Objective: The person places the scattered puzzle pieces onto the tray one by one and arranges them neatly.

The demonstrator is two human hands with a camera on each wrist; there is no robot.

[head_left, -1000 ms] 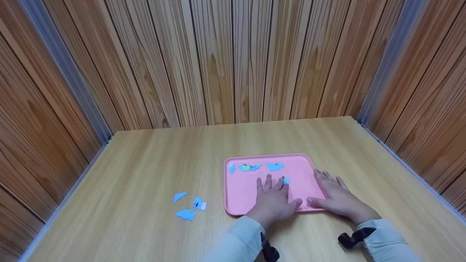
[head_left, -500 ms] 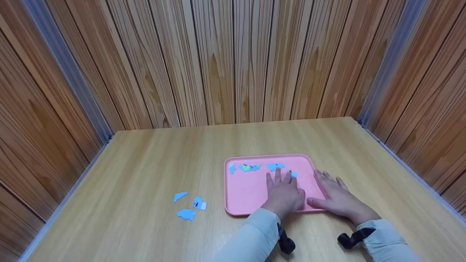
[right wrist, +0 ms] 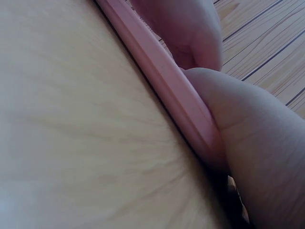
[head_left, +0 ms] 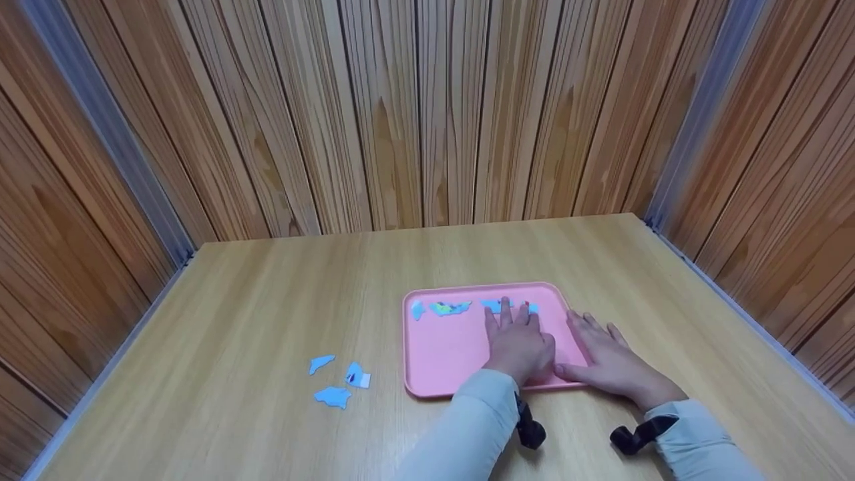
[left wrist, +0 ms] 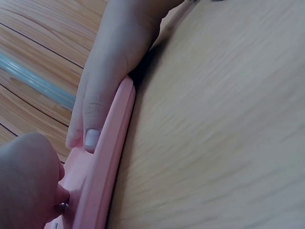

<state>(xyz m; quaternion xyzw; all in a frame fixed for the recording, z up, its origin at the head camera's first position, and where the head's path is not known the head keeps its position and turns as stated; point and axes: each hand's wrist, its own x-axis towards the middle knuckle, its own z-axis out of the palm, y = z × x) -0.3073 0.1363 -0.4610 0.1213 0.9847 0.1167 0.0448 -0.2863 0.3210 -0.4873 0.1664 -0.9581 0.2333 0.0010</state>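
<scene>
In the head view, a pink tray holds a row of irregular flat jigsaw-like pieces along its far side. They are a small blue piece, a green-and-blue patterned piece and a blue piece. My left hand reaches over the tray with extended fingers. Its fingertips press on a blue piece with a red spot, partly covered by them, at the row's right end. My right hand rests at the tray's front right corner, fingers straight along the right rim and thumb over the front rim.
On the wooden table, left of the tray, lie three loose pieces: a narrow blue one, a blue one with a white patch and a wider blue one. Wood-patterned panels enclose the table's back and sides.
My left hand has slid the red-spotted piece across the tray, away from me and rightward, up beside the blue piece in the row. The right hand has stayed at the tray's corner.
</scene>
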